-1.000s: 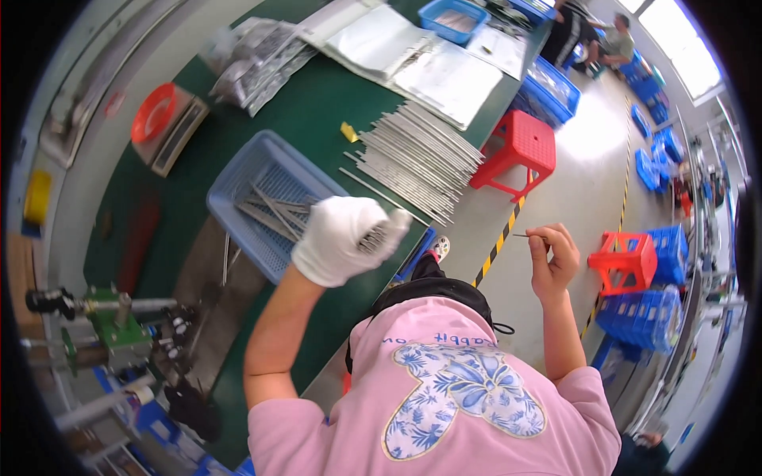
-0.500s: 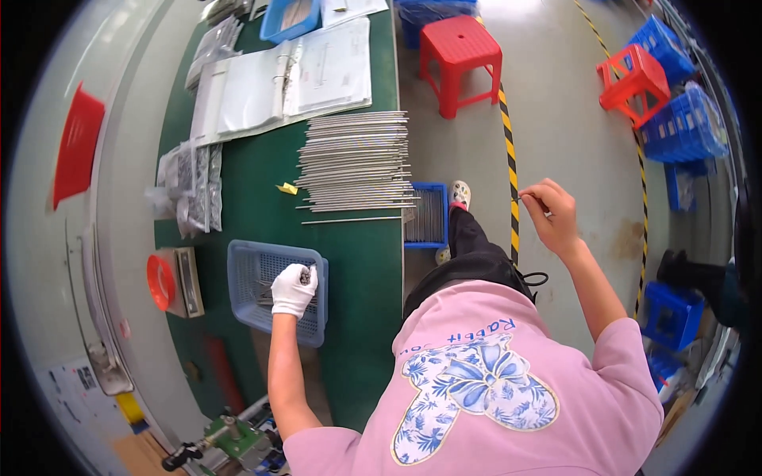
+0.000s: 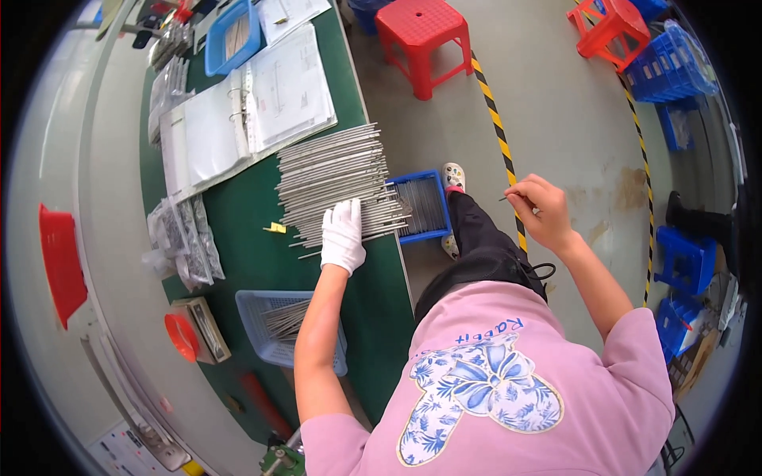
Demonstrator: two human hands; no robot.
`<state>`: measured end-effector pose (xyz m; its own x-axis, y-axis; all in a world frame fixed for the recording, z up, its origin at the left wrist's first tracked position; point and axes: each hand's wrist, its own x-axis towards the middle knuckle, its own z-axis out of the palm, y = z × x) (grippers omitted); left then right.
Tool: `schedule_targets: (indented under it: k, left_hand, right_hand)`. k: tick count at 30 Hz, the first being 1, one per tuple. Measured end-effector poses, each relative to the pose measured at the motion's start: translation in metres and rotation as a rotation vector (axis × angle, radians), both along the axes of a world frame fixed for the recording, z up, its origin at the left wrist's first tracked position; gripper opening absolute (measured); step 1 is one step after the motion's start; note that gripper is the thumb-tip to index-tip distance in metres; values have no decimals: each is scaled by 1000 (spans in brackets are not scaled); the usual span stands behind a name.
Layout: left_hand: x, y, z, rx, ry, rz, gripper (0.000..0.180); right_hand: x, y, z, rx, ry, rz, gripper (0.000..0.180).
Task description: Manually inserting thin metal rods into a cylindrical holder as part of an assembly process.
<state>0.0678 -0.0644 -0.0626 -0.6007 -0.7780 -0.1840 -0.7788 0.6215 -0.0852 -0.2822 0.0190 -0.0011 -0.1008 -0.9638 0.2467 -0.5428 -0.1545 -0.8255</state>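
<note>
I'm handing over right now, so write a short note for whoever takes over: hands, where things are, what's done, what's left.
Left hand: white glove, palm flat on the stack of thin metal rods on the green table.
Right hand: bare, off the table over the floor, pinching one thin rod at the fingertips.
Blue tray at the table edge holds rods; a light blue basket near the left elbow holds more.
Done: some rods lie in tray and basket.
Left: most of the stack sits on the table.
</note>
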Motion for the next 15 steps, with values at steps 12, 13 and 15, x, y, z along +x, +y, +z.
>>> schedule_targets:
  k: [12,13,15]
  left_hand:
    - [4,-8,-20,236,-58,-95,21]
    - [5,-9,-23,252,-59,-122,21]
    - [7,-5,-25,245,-45,-120,17]
  right_hand:
    - [12,-1,-4,56,11,16,3]
    - [13,-2,-4,43,9,27,3]
    - [15,0,-2,28,11,33,3]
